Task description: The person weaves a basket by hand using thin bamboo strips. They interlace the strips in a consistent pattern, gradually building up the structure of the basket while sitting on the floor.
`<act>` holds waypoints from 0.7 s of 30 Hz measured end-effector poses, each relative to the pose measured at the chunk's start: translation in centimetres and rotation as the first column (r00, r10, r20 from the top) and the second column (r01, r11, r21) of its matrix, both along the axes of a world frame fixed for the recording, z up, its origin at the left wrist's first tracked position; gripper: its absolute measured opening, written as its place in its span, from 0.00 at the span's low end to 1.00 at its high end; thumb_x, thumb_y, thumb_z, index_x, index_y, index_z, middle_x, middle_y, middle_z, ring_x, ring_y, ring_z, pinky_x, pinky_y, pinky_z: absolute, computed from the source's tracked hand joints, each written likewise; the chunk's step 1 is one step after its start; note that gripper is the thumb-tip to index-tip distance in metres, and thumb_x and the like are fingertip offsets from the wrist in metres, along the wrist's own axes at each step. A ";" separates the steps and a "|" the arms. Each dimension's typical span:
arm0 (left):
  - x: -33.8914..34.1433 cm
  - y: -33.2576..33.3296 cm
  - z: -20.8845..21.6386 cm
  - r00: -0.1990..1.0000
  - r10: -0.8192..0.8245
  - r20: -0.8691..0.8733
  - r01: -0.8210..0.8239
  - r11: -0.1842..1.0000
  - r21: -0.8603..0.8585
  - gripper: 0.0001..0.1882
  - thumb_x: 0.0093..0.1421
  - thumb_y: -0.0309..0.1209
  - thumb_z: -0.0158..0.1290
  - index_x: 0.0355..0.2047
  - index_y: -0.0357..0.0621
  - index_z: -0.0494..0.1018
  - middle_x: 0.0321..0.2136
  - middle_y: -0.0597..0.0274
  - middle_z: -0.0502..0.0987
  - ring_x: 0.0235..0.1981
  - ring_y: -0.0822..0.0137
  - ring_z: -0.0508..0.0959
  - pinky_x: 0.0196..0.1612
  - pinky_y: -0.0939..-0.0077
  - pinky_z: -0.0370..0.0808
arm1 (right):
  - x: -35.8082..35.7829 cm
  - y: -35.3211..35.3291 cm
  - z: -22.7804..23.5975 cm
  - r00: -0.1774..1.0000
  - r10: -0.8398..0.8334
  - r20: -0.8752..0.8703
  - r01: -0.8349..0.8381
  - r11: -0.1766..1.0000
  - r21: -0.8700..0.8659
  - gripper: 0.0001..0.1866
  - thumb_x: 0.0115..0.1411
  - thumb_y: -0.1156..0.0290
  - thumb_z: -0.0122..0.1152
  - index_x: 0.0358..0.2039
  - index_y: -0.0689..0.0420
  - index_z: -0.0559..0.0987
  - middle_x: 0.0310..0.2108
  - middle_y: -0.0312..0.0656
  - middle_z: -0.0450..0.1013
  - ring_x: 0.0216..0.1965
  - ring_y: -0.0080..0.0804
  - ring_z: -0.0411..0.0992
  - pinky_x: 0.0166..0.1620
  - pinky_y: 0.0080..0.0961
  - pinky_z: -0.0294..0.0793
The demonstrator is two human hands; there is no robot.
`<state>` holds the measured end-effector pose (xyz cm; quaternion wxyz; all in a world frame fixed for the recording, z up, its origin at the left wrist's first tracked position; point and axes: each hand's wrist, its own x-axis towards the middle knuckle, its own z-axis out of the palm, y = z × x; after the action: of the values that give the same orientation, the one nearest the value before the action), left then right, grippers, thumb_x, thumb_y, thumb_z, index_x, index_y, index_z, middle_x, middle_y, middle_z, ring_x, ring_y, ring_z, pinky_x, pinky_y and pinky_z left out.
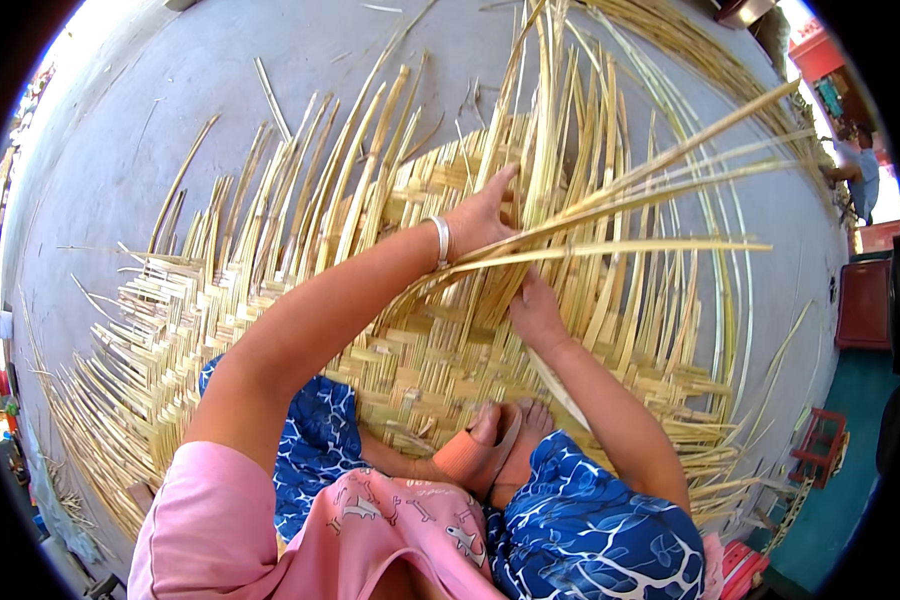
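Left hand (480, 218) is touching the upright strips (545, 130), one finger sticking out apart; the others are hiding, so can't tell if they're clamping. Right hand (537, 308) is sitting just below the slanting strips (630, 248), fingertips hiding, can't tell if clamping. Woven mat (400, 375) is lying on grey floor (230, 50), under both hands. Sandal (475, 457) is resting on it. Bracelet (443, 240) is circling left wrist.

Bright, fisheye-bent view
Glare whitens spots far right of the right hand (540, 312); the floor (220, 60) bends toward black corners.
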<state>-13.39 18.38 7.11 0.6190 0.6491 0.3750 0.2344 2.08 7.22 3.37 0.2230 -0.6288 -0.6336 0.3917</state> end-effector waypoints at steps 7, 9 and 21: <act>0.1 -1.0 1.2 0.997 -0.054 -0.063 0.063 0.987 0.149 0.46 0.50 0.25 0.60 0.66 0.54 0.46 0.42 0.50 0.73 0.36 0.65 0.77 0.42 0.74 0.75 | 0.5 -1.0 -1.0 0.976 0.098 0.194 -0.122 0.986 0.115 0.23 0.53 0.78 0.45 0.51 0.66 0.63 0.37 0.63 0.70 0.43 0.61 0.68 0.46 0.43 0.69; 0.2 -0.1 -0.3 0.993 0.067 -0.098 -0.055 0.990 0.126 0.45 0.50 0.26 0.60 0.65 0.51 0.48 0.38 0.53 0.74 0.33 0.67 0.76 0.39 0.75 0.74 | 0.5 -0.4 -0.9 0.995 0.046 0.084 -0.048 0.999 0.021 0.21 0.56 0.74 0.45 0.52 0.64 0.63 0.38 0.63 0.70 0.43 0.61 0.68 0.46 0.42 0.69; -9.1 1.4 -2.3 0.725 0.605 0.329 -0.270 0.689 -0.672 0.07 0.59 0.29 0.50 0.37 0.40 0.71 0.27 0.57 0.78 0.25 0.63 0.79 0.26 0.65 0.79 | 2.3 1.6 -0.1 0.995 -0.036 -0.093 0.000 0.933 -0.360 0.26 0.62 0.68 0.49 0.58 0.65 0.61 0.32 0.47 0.74 0.28 0.28 0.75 0.32 0.26 0.74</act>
<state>-22.49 19.78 4.76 0.7854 0.2225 0.3925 0.4238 4.37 8.78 3.31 0.1388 -0.6446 -0.5339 0.5294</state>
